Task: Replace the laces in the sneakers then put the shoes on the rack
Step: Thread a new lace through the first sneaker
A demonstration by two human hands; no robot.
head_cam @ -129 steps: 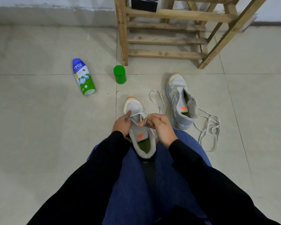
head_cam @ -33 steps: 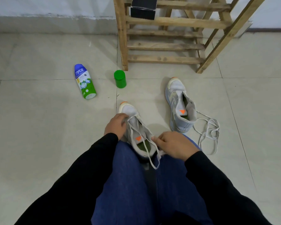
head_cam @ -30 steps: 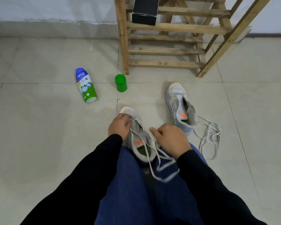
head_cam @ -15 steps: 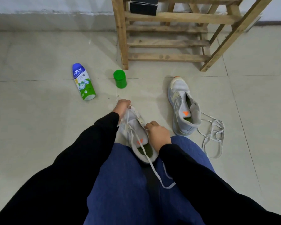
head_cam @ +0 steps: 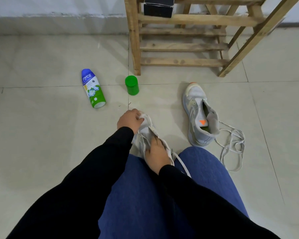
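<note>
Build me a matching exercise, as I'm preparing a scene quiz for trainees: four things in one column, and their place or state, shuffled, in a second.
Column one
1. bottle
2. green cap
3. black box
4. near sneaker

Column two
A. resting on the wooden rack
B. lying on its side on the floor
C. standing upright by the rack's leg
D. gripped at the toe by the left hand

Right pairs: 1-B, 2-C, 3-A, 4-D.
</note>
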